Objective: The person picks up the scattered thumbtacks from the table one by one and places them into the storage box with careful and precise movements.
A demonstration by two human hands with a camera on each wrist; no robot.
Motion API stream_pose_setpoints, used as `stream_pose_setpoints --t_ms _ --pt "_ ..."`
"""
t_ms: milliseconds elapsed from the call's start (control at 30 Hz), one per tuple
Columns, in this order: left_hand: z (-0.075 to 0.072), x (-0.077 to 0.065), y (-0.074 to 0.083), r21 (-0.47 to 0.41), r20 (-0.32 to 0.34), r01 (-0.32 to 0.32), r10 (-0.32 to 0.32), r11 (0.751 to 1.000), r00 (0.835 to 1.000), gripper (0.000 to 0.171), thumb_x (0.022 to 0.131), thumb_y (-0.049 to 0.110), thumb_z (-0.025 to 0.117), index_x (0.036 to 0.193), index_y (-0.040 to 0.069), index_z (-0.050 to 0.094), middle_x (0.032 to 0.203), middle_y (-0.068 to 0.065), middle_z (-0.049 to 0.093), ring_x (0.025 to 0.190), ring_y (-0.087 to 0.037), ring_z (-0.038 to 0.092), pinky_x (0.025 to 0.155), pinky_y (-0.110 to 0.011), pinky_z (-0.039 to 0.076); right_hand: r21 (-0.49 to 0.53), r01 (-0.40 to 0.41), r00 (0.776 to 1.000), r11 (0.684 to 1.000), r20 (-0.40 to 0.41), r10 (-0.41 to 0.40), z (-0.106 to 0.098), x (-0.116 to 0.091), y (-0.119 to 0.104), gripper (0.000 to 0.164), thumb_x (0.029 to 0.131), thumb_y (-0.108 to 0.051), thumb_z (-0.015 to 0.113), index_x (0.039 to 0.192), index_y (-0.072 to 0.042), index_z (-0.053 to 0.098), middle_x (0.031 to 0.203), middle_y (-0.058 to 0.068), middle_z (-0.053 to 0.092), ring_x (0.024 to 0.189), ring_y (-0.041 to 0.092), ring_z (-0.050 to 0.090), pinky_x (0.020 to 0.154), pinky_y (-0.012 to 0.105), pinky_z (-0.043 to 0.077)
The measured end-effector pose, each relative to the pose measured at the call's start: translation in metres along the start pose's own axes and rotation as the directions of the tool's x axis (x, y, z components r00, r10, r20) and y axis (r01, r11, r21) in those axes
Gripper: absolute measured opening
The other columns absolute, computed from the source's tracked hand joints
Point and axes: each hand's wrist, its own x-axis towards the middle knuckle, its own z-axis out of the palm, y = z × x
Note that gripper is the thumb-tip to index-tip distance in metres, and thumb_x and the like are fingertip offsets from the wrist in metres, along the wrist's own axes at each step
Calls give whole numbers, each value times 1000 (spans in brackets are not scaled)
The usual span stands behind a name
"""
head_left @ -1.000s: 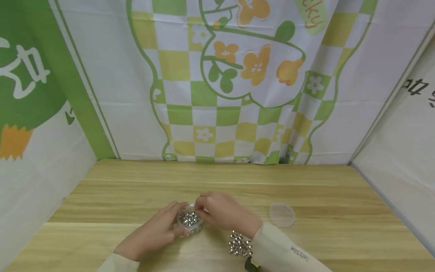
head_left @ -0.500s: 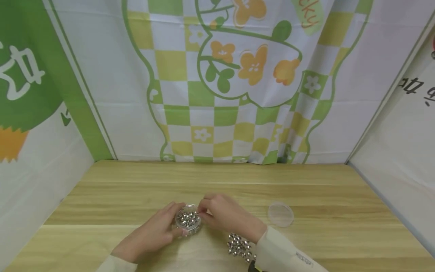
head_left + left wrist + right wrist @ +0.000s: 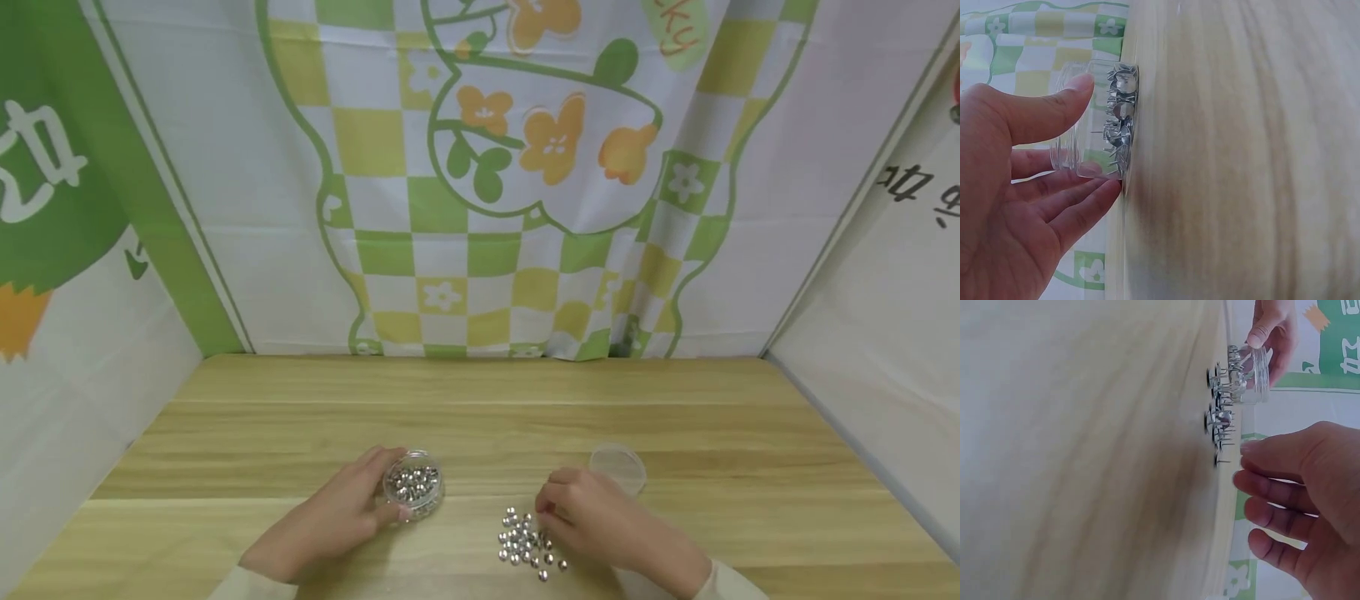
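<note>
My left hand [image 3: 330,515] grips a clear round jar [image 3: 1099,78] on the table, thumb on one side and fingers on the other. Silver thumbtacks [image 3: 1121,112] lie in the bottom of the jar. To the jar's right is a loose pile of silver thumbtacks [image 3: 517,540], most with heads down and pins up in the right wrist view. At the right edge of this pile hovers my right hand [image 3: 600,521], thumb and index finger close together, the other fingers loosely bent. Nothing shows between its fingertips.
A clear round lid [image 3: 621,467] lies flat just behind my right hand, partly covered by it. The light wooden table [image 3: 300,425] ends at a hanging patterned curtain [image 3: 442,250], with fabric walls on both sides.
My right hand has left the jar's rim and moved right, to the pile of thumbtacks, which its arm partly covered before. The left hand stays around the jar.
</note>
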Motion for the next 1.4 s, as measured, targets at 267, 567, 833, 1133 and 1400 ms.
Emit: stream_pose_setpoints --t_ms 267,567,833,1133,1400 --pt "-1 -1 0 -14 7 1 -1 1000 1000 68 81 28 75 131 -8 47 115 -17 61 106 -35 59 93 -61 52 -15 -49 995 999 84 50 -2 -11 1 7 80 -10 74 80 -17 74 79 -7 70 73 3 62 60 24 61" --pt "0 -1 0 -3 1 -10 10 1000 1000 69 79 28 76 131 -9 47 113 -18 61 105 -36 60 93 -62 52 34 -4 998 999 63 2 -9 29 -11 6 84 -9 71 83 -15 72 80 -7 69 69 0 59 57 17 57" --pt "-1 -1 -1 -19 5 -5 5 1000 1000 69 80 30 75 131 -7 48 113 -16 61 105 -33 60 92 -60 53 3 61 997 998 54 -61 11 109 -41 5 88 -14 67 89 -15 73 86 -5 72 69 1 58 61 13 55" --pt "-1 -1 -3 -33 18 -32 33 999 999 63 83 30 73 133 -1 49 117 -12 59 110 -34 57 96 -61 50 -75 149 988 986 38 -147 31 139 -52 5 84 -14 70 81 -16 73 75 -7 67 59 -2 49 50 9 46" --pt "-1 -1 -3 -18 10 -9 9 1000 1000 66 82 29 74 132 -5 48 117 -15 60 108 -34 58 94 -61 52 -28 107 994 994 35 -106 26 125 -45 3 84 -14 70 85 -15 73 81 -6 70 66 1 56 59 13 53"
